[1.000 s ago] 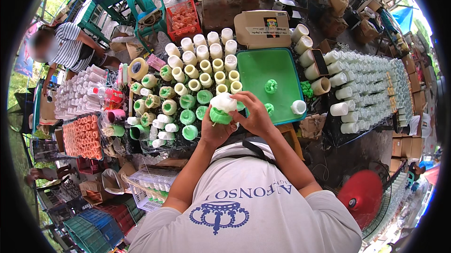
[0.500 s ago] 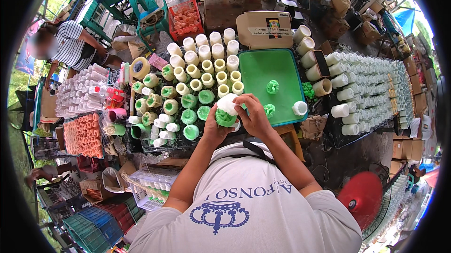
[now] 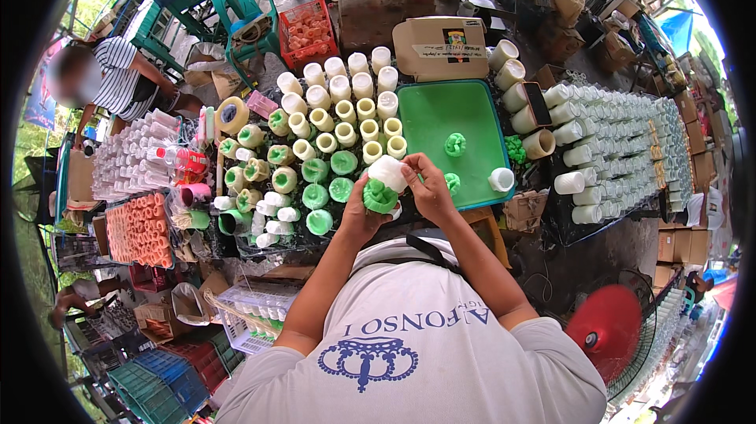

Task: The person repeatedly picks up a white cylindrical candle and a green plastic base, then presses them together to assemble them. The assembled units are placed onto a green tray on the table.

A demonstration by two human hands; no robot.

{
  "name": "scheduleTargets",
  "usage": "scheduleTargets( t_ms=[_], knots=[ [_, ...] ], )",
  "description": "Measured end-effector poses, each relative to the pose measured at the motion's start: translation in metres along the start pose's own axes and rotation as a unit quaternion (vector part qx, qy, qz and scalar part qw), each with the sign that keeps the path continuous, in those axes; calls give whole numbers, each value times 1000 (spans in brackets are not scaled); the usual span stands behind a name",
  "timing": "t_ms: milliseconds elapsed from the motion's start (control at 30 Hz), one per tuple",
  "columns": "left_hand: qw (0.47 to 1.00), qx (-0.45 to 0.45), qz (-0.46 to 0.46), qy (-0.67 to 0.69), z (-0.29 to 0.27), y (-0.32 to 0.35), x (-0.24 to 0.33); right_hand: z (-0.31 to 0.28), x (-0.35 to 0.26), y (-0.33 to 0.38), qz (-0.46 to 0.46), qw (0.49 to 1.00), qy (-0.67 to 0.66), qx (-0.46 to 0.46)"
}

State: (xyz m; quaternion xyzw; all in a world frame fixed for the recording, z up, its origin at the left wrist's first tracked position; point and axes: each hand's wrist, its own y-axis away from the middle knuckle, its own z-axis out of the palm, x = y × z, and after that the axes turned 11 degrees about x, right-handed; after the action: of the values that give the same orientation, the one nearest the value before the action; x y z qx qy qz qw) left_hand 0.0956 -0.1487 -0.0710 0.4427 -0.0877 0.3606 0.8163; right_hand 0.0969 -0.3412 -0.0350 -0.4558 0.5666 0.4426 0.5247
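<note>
Both my hands are together at the near edge of the table, holding one white cup (image 3: 387, 172) tipped on its side with a green lump (image 3: 379, 197) pressed at its lower end. My left hand (image 3: 358, 215) grips it from below and left. My right hand (image 3: 429, 186) closes on its white upper end. Just behind lies a green tray (image 3: 441, 109) bearing two green lumps (image 3: 455, 143) and a small white cup (image 3: 501, 179). Left of the tray stand rows of white cups (image 3: 339, 121), several filled with green.
Stacked white cups (image 3: 622, 133) fill the right side. A beige box (image 3: 449, 46) sits behind the tray. A tape roll (image 3: 232, 114) and orange pieces (image 3: 138, 227) are at the left. A person in a striped shirt (image 3: 118, 81) is far left, and a red fan (image 3: 606, 329) lower right.
My hands and the cup have shifted slightly to the right, and my right fingers have wrapped a little further over the cup's white end.
</note>
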Motion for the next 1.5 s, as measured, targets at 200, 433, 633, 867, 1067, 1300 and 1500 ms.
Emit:
scheduleTargets(
  t_ms=[200, 433, 633, 867, 1067, 1300, 1500],
  knots=[
    [1000, 19, -1, 5, 3, 2, 1, -6, -4, -3, -46, 997, 54, -43],
    [990, -72, -61, 100, -11, 1, 8, -7, -33, 0, -168, 977, 96, -86],
    [990, -86, -46, 101, -21, -5, 10, -2, -31, -1, -183, 972, 122, -85],
    [986, -58, 116, 106, 8, 5, 20, 5, -12, -3, -181, 980, 71, 32],
    [974, -39, 196, 108, 17, 8, 12, 14, -13, 0, -228, 966, 74, 93],
    [978, -30, 183, 94, 4, 4, 12, 17, -14, 3, -234, 966, 73, 77],
    [978, 21, 106, 177, 5, -3, 13, 17, -10, 2, -200, 972, 113, 53]
  ],
)
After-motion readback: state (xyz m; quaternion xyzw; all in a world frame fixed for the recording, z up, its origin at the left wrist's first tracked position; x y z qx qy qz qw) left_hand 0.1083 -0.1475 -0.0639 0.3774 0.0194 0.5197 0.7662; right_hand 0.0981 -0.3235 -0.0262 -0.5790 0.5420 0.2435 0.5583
